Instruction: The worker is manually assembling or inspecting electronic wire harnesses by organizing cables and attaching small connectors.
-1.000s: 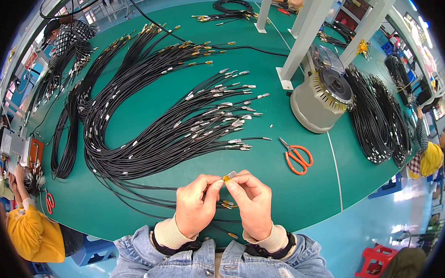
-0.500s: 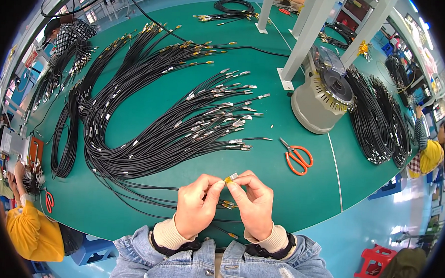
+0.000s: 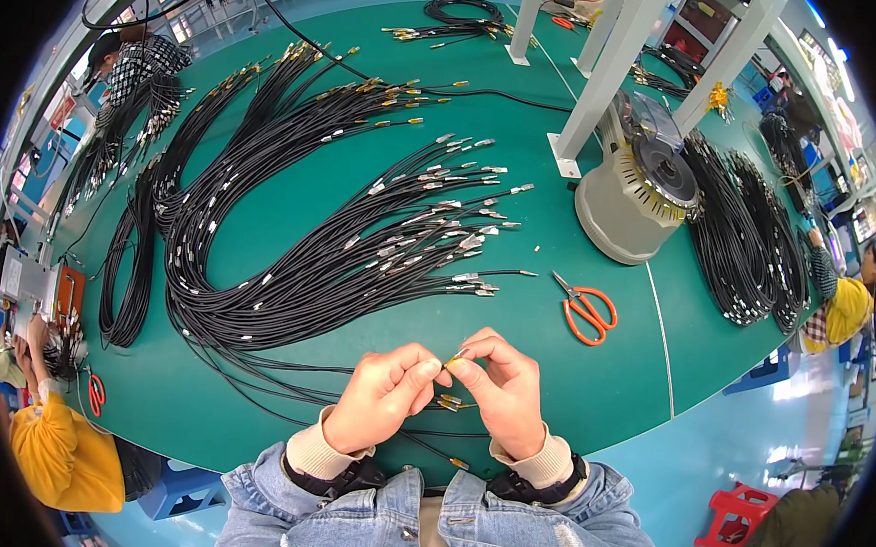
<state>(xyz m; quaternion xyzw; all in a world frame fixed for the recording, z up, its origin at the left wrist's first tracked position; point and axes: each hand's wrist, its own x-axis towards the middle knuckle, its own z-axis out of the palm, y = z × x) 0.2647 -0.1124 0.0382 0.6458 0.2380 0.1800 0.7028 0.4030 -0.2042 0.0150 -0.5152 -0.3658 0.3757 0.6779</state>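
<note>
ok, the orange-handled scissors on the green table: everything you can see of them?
The orange-handled scissors lie flat on the green table, right of the fanned black cables and just below the grey round machine. They have two looped handles that look like orange plastic and short blades that look like metal, closed or nearly so, pointing up-left. Handles point toward the table's near edge. Nothing touches them; both hands are lower left, apart from them.
</note>
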